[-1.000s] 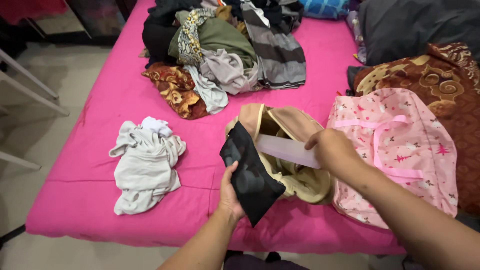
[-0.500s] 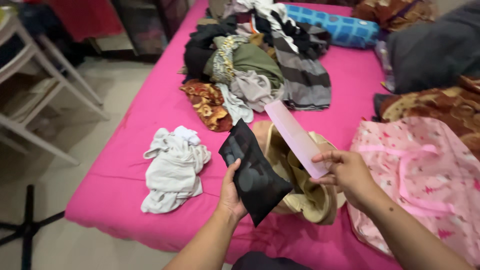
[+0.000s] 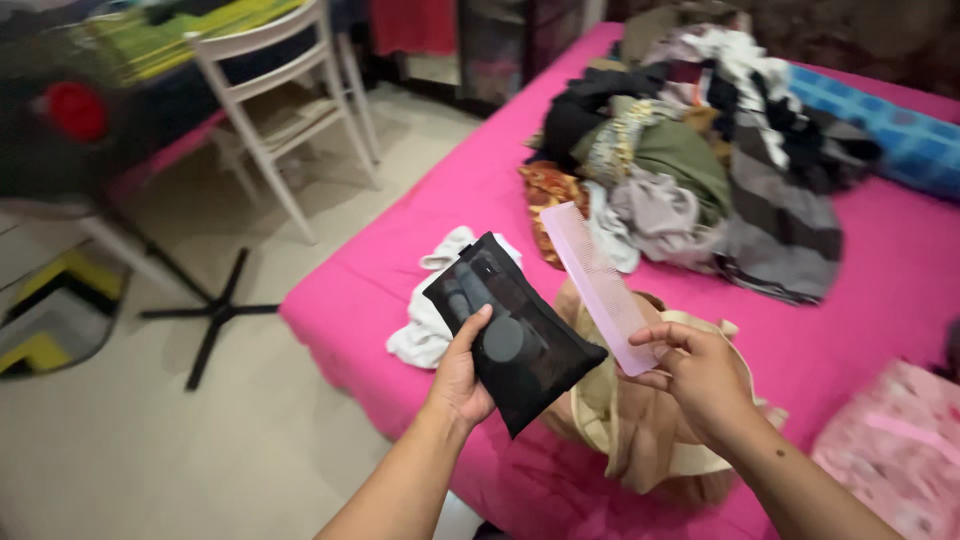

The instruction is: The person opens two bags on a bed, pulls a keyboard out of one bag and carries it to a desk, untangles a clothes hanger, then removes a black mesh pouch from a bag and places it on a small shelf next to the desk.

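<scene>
A bed (image 3: 420, 270) with a bright pink sheet fills the room, beside a tiled floor with a white chair (image 3: 290, 110). The left hand (image 3: 462, 372) is closed around the lower edge of a black mesh pouch (image 3: 515, 330), thumb on top, holding it up over the bed's edge; small dark items show through the mesh. The right hand (image 3: 700, 375) pinches one end of a pink comb (image 3: 598, 285) between thumb and fingertips, its far end pointing away, just beside the pouch. Below both lies a tan bag (image 3: 640, 430). The comb is not yet inside anything. A heap of clothes (image 3: 700, 150) sits unsorted, and a white garment (image 3: 430, 320) lies near the edge.
</scene>
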### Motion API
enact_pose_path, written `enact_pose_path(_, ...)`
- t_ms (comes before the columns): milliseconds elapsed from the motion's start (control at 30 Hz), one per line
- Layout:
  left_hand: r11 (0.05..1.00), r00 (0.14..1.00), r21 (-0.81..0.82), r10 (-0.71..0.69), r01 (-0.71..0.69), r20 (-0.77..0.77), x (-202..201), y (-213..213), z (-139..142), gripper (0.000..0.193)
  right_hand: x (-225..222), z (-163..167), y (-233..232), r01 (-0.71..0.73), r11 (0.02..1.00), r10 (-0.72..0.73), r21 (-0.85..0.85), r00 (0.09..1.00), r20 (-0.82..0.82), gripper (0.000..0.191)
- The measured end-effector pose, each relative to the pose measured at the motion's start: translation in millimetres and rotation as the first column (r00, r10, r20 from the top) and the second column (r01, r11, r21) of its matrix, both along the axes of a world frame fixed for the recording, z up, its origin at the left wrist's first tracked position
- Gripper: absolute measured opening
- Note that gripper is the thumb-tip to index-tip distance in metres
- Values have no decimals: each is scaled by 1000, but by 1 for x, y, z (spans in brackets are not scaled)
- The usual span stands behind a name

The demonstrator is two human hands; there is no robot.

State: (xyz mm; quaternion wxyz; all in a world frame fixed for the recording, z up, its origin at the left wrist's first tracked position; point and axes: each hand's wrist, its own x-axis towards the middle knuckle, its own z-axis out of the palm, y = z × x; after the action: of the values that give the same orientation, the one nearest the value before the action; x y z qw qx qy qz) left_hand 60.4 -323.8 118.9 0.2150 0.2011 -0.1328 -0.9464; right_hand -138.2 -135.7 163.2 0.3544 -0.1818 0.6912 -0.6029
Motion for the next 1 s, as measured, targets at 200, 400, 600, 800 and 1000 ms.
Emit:
enact_pose_path(200, 984, 983, -29, 177, -176, 44, 63, -20, 20, 45, 26, 4, -60, -150, 987, 151, -65, 988, 14, 22)
enact_pose_path(400, 938, 935, -16, 347, -347, 70, 121, -47, 34, 46, 62, 12, -121, -275, 957, 275, -91, 961, -7, 26)
enact_pose_path(600, 894, 894, 10, 447, -447, 39, 173, -86, 43, 49, 112, 15, -184, -331, 936, 333, -117, 943, -3, 22)
enact_pose_path(800, 876, 877, -57, 480, -479, 8, 237, -136, 60, 46, 177, 22, -247, -393, 915, 391, -88, 919, -45, 20)
enact_pose_path(1000, 885, 886, -67, 463, -461, 20, 313, -198, 76, 48, 246, 26, -317, -451, 884, 441, -124, 892, -103, 21)
